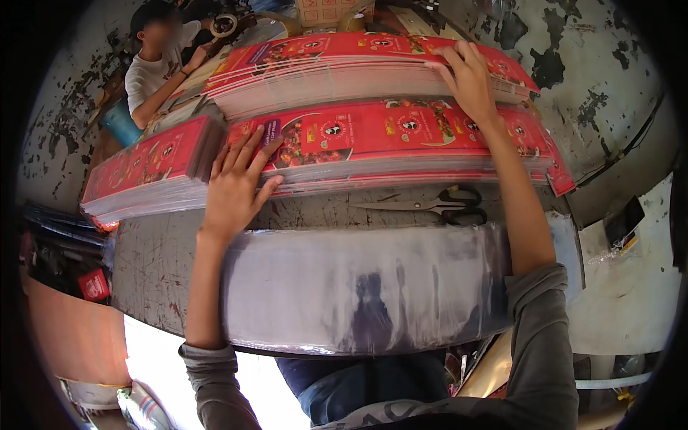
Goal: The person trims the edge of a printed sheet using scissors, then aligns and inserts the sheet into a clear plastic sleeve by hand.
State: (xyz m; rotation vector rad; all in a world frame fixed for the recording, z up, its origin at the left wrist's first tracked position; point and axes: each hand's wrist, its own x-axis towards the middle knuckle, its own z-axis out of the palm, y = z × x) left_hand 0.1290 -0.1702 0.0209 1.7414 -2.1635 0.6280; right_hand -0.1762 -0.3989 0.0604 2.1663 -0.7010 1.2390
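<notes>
My left hand [240,183] lies with fingers spread on the left end of the middle stack of red printed sheets [373,136]. Reaching farther, my right hand [466,79] rests its fingers on the front edge of the rear red stack [337,50], near its right end; its fingers are apart. A shorter red stack [143,161] lies to the left of my left hand. Black-handled scissors [430,206] lie in front of the middle stack. Nearest my body is a pile of clear plastic sheets [308,287], between my forearms.
A co-worker [154,64] sits at the back left, one hand near a roll of tape [223,26]. A blue bin [122,122] stands beside them. A cardboard box [333,12] is at the back. The scratched tabletop [154,265] shows at the left.
</notes>
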